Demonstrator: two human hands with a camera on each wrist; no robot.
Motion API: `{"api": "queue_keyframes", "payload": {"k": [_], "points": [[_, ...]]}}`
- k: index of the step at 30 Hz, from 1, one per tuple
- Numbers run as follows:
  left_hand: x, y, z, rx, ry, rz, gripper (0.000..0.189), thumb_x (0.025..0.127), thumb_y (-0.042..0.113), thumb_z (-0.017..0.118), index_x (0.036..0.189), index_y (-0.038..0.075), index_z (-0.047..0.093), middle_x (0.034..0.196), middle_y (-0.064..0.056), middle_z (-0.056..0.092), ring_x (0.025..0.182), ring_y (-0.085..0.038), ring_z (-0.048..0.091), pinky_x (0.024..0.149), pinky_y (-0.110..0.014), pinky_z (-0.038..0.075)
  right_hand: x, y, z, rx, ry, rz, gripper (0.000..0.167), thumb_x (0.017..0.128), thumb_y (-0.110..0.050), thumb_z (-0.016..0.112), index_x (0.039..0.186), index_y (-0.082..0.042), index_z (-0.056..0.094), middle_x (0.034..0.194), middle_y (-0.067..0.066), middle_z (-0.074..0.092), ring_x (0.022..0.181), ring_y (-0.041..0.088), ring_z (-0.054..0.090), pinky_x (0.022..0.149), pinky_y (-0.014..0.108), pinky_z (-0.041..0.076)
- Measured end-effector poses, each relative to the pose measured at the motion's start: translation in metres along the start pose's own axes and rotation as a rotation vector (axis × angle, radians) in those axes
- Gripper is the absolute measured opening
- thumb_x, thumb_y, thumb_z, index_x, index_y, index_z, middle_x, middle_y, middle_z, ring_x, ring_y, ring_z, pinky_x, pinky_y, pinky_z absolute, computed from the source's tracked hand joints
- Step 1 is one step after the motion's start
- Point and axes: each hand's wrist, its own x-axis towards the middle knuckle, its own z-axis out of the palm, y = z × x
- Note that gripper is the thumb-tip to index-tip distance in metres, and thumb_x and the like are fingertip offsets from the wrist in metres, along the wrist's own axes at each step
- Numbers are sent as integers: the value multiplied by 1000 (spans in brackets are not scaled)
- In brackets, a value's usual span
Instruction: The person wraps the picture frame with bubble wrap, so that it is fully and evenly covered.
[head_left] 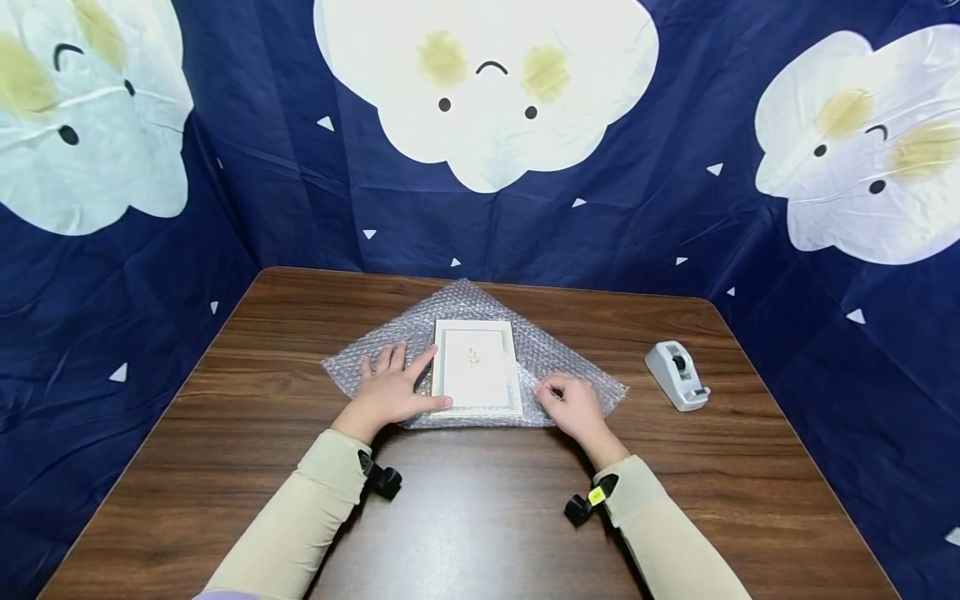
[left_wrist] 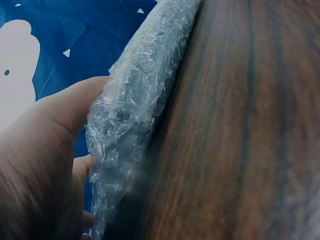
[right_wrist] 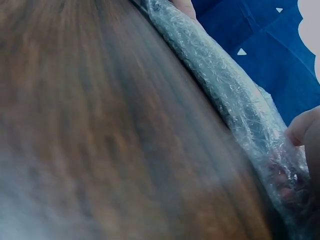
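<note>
A pale picture frame [head_left: 477, 367] with a small gold leaf sprig lies flat on a sheet of bubble wrap [head_left: 465, 302], whose near side is folded over the frame's lower edge. My left hand [head_left: 388, 392] rests spread at the frame's left side, its thumb pressing on the lower left corner. Right of the frame, my right hand [head_left: 573, 407] pinches the bubble wrap between thumb and curled fingers. In the right wrist view, fingertips show through the bubble wrap [right_wrist: 225, 85]. The left wrist view shows the folded bubble wrap [left_wrist: 137, 95] beside the left thumb.
A white tape dispenser [head_left: 677, 375] stands on the brown wooden table [head_left: 480, 517], right of the bubble wrap. Dark blue cloth [head_left: 300, 208] with cloud faces hangs behind and along both sides. Each wrist wears a black camera.
</note>
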Motion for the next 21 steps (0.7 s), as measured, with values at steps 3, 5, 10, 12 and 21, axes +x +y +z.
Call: {"api": "queue_keyframes", "payload": {"k": [3,5,10,12,21], "points": [[0,2,-1,-10,-5,-1,110,75,90,51,163,33,16,165,-29,6,151,-51,2,111,-77,-4,3,-1,-2,-58,-31,-6,14,87,-24,68,73,-20,70,87,-3,72,79,17,67,72,38,53],[-1,3,-3,-17,-12,-7,110,76,88,52,163,32,16,165,-30,6,151,-51,2,111,-77,-4,7,-4,-3,-100,-78,4,14,88,-29,66,78,-20,69,80,-3,67,71,16,59,65,37,49],[-4,7,-5,-18,-32,-26,108,78,84,56,164,32,16,165,-29,6,151,-50,1,112,-76,-4,20,-19,-6,-196,-224,98,40,91,-56,63,102,-17,70,85,0,68,73,19,60,64,40,50],[-4,8,-6,-17,-39,-29,108,78,83,57,164,31,16,165,-30,6,151,-50,1,112,-76,-4,25,-27,-5,-236,-269,144,58,89,-66,61,115,-14,70,99,3,73,83,23,67,69,43,54],[1,8,-4,-22,-39,-39,108,78,80,59,164,30,16,164,-32,6,151,-51,0,112,-76,-5,43,-50,8,-332,-330,289,74,85,-74,61,126,-13,67,111,7,73,92,30,70,66,47,54]]}}
